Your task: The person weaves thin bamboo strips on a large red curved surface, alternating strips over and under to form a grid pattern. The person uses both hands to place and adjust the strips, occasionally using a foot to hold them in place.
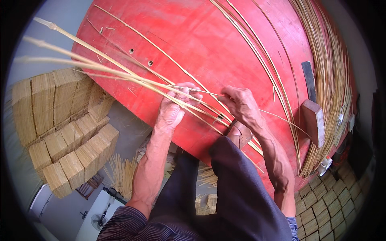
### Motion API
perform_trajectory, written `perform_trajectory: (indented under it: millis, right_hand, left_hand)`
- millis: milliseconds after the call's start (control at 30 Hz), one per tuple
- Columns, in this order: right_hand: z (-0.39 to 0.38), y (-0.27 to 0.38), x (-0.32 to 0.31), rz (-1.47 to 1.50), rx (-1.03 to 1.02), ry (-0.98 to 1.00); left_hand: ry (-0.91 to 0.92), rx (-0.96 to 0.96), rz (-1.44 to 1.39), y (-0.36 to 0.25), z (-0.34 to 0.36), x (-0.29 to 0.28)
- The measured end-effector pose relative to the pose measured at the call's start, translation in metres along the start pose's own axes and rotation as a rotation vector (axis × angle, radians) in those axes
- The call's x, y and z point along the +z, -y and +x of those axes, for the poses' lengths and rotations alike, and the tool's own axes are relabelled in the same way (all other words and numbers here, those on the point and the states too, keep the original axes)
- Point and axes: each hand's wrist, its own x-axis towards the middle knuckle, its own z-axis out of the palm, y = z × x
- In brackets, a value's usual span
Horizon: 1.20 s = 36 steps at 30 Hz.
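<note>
Several thin pale canes with knobbly joints, likely bamboo (100, 52), lie across my left hand (175, 105), which is closed round them. Their far ends stick out to the upper left, and some are smeared by motion. A thinner strip (208, 92) runs from my left hand to my right hand (241, 102). The fingertips of my right hand are pinched on that strip's end. Both hands are just above the red tabletop (169, 28). My brown shoe (240, 134) rests on the red surface, with the canes' lower ends passing by it.
Long strips (277, 80) lie across the table's right half. A thick bundle of strips (327, 76) lines its right edge, beside a dark flat blade (308, 80) and a wooden block (313, 120). Stacked bundles (60, 104) stand at left; more bundles (329, 201) fill the lower right.
</note>
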Motion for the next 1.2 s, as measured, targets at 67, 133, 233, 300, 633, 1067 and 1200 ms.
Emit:
perform_trajectory:
  millis: [67, 133, 233, 300, 633, 1067, 1200]
  right_hand:
    - [-0.011, -0.009, -0.011, -0.079, -0.021, -0.041]
    - [-0.025, -0.008, -0.022, -0.159, 0.111, 0.001]
    - [-0.050, -0.008, -0.041, -0.325, 0.201, -0.084]
    - [-0.052, -0.006, -0.056, -0.516, 0.223, -0.085]
    - [0.043, -0.079, -0.077, -0.912, -0.268, -0.151]
    - [0.066, -0.150, -0.070, -0.905, -0.380, -0.279]
    - [0.066, -0.142, -0.053, -0.931, -0.337, -0.231]
  left_hand:
    - [-0.037, 0.071, 0.015, 0.007, 0.001, -0.003]
    - [-0.144, 0.165, 0.036, 0.010, -0.002, -0.018]
    - [-0.400, 0.255, 0.062, 0.021, -0.009, -0.027]
    - [-0.509, 0.232, 0.030, 0.028, -0.014, -0.034]
    - [-0.450, -0.089, -0.557, 0.077, -0.059, -0.072]
    - [-0.399, -0.187, -0.640, 0.077, -0.045, -0.076]
    - [-0.372, -0.137, -0.638, 0.079, -0.056, -0.088]
